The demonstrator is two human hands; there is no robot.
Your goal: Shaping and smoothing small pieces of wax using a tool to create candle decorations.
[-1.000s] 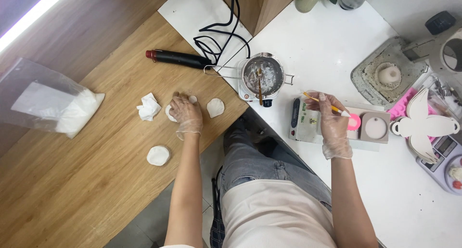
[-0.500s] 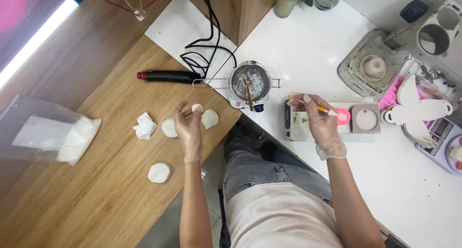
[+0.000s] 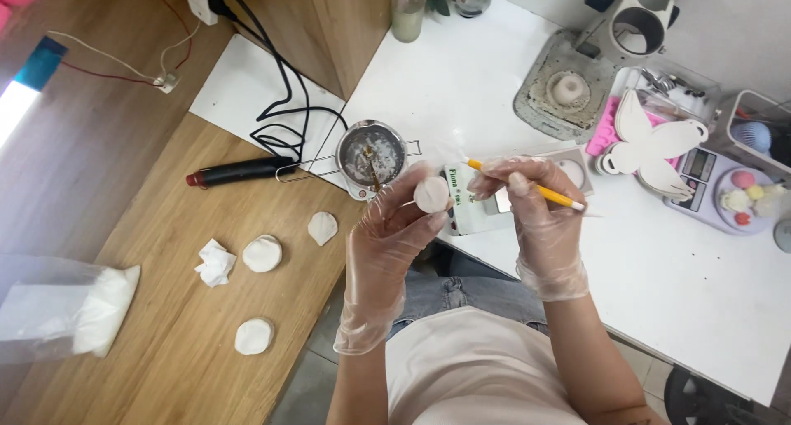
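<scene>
A seated person in clear gloves worked at the corner where a white bench (image 3: 461, 87) met a wooden bench (image 3: 165, 252). The left hand (image 3: 395, 235) held a small white disc (image 3: 432, 193) up at chest height, over the white bench's edge & just in front of a small metal melting pot (image 3: 372, 154); the grip was clamped on the disc's rim, fingertips round the edge, flat face left clear. The right hand (image 3: 535, 219) was closed round a yellow-handled tool (image 3: 527, 186), pencil-style, its end pointing toward the disc, close to it; whether it touched could not be made out.

The disc looked light, stiff and prob. brittle, like cast wax or plaster, likely to chip or snap if squeezed across the face, & smooth enough to slip in a glove. Holding it by the rim, as here, seemed the safest purchase.

On the wooden bench lay three more white discs (image 3: 262, 253), set apart from one another, w/ a crumpled tissue (image 3: 215, 262) just beside one. A clear bag of white flakes (image 3: 74, 309) sat near the left edge. A black wand-shaped tool w/ a red tip (image 3: 239, 171) lay next to the pot's wire handle, black cables (image 3: 280, 120) coiled behind it. Farther right on the white bench: a white butterfly-shaped cutout (image 3: 659, 145), a pink mould (image 3: 608, 128) under it, and a small scale (image 3: 717, 186) carrying coloured balls.
</scene>
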